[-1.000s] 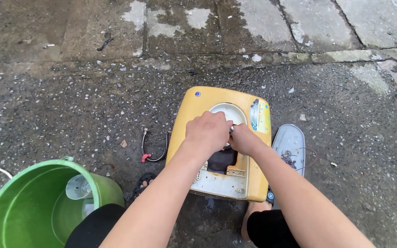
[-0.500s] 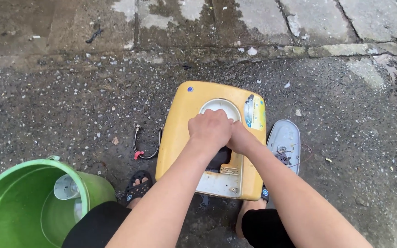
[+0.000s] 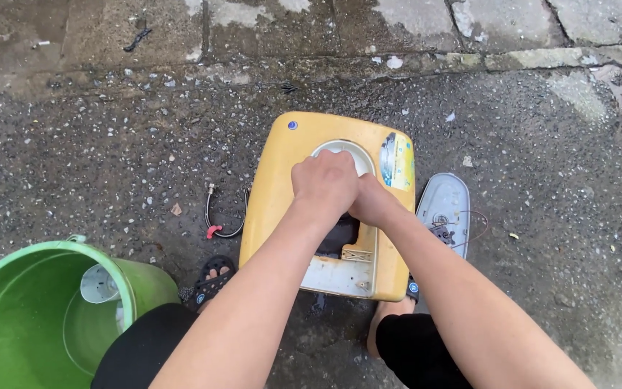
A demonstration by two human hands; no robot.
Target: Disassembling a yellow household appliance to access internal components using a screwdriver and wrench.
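Yellow plastic cover (image 3: 275, 194) lies flat on wet, gritty pavement (image 3: 80, 166), between the person's feet. It has a rounded top edge, a white round opening (image 3: 343, 150) near the top, a sticker (image 3: 390, 160) on its right side, a small blue dot (image 3: 292, 124) at the upper left, and a pale worn panel (image 3: 336, 274) at the near end.

Left hand (image 3: 325, 186) is curled into a fist, knuckles up, pressed on the cover just below the white opening. Can't tell what it grips, if anything (fingers tucked under). Right hand (image 3: 373, 204) sits just beside it, touching the left and partly tucked under it; its fingers are hidden, so whether it holds anything can't be told. Both are over a dark recess (image 3: 341, 234) in the middle of the cover.

Around it:
- Grey oval cover piece (image 3: 442, 209) lies right of the yellow cover, just beside it, with thin wires (image 3: 473, 227) on it.
- Short bent hose (image 3: 224, 216) with a red end lies left of the yellow cover, apart from it.
- Green bucket (image 3: 138, 281) at lower left, holding water and a pale cup (image 3: 98, 283) inside (bucket well clear of both hands).
- Left foot in a black sandal (image 3: 212, 279) near the cover's lower left corner; right foot (image 3: 386, 320) at the lower right edge.
- Concrete slabs (image 3: 498, 21) run along the top of the view.
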